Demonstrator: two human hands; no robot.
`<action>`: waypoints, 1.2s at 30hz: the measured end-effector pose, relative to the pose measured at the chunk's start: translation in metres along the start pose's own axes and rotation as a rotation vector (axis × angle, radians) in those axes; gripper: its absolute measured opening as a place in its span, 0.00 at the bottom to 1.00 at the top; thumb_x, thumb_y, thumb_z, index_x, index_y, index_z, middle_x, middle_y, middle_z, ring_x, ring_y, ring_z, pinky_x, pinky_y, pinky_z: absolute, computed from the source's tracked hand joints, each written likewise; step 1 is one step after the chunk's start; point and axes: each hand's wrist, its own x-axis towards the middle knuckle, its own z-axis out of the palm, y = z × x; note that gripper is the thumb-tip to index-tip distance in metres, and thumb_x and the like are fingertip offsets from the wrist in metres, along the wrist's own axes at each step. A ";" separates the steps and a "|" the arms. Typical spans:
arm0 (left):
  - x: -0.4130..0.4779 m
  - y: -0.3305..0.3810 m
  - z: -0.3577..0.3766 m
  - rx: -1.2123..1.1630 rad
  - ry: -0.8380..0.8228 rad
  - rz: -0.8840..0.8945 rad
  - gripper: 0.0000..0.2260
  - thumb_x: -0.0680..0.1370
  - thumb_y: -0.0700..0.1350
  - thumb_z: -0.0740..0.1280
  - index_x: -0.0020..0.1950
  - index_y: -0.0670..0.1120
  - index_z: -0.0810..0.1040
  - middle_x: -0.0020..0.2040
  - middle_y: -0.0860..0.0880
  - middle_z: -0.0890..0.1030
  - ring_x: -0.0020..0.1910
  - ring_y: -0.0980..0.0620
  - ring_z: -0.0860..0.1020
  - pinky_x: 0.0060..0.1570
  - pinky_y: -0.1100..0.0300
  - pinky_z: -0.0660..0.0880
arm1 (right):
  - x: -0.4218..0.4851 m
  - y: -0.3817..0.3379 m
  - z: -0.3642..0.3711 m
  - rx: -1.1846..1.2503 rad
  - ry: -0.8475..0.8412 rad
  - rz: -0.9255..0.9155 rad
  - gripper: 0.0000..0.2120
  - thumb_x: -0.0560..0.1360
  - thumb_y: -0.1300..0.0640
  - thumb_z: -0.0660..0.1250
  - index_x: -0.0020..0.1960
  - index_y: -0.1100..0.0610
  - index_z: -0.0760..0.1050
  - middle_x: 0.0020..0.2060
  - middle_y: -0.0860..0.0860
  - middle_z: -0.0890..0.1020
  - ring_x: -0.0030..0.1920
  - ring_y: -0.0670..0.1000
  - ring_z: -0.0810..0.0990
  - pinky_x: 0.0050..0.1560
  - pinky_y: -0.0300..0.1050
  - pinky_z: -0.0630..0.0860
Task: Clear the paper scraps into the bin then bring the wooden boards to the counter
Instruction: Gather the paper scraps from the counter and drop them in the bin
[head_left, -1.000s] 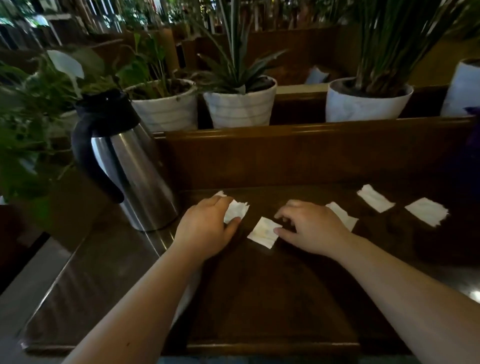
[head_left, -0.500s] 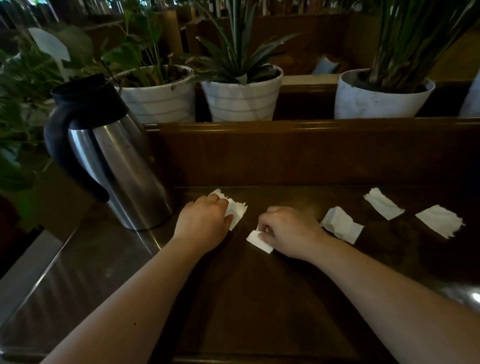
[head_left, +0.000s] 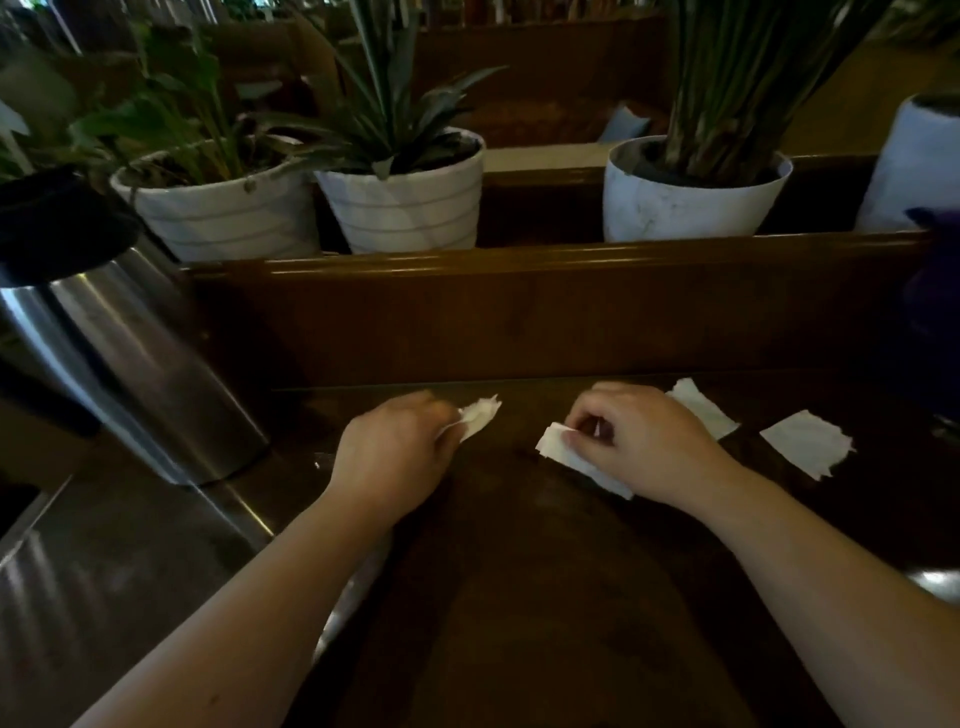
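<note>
Head view, steel jug (head_left: 130, 358) left — potted plants (head_left: 400, 192) behind

The dark wooden table (head_left: 519, 597) carried a steel jug (head_left: 130, 364) at its left end. Right of the jug, along the back edge, lay two paper scraps: one (head_left: 701, 410) part hidden, another (head_left: 808, 441) flat, farthest from the jug.

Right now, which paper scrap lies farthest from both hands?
Start at the dark wooden table below the potted plants. Look past the right hand towards the table's right side. The loose scrap lies flat and alone, touched by nothing, unlike the half-hidden one beside it.
</note>
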 end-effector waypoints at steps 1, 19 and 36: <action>0.005 0.014 -0.003 -0.027 0.023 0.037 0.08 0.76 0.51 0.62 0.50 0.52 0.79 0.43 0.53 0.79 0.37 0.58 0.74 0.30 0.68 0.65 | -0.004 0.010 -0.005 0.014 0.017 0.020 0.02 0.75 0.46 0.65 0.46 0.43 0.74 0.41 0.40 0.75 0.41 0.40 0.74 0.39 0.37 0.69; 0.052 0.126 0.062 0.058 -0.198 0.137 0.21 0.76 0.63 0.57 0.62 0.52 0.74 0.61 0.48 0.77 0.50 0.50 0.76 0.35 0.59 0.71 | -0.073 0.092 -0.025 0.069 0.108 0.292 0.02 0.73 0.47 0.68 0.45 0.42 0.75 0.40 0.39 0.75 0.40 0.40 0.74 0.37 0.38 0.72; 0.051 0.120 0.057 -0.057 -0.115 0.075 0.11 0.77 0.52 0.61 0.58 0.53 0.76 0.45 0.55 0.74 0.35 0.59 0.71 0.29 0.65 0.69 | -0.012 0.128 -0.018 -0.126 0.008 0.374 0.09 0.73 0.47 0.67 0.51 0.48 0.77 0.47 0.46 0.77 0.45 0.48 0.74 0.39 0.47 0.71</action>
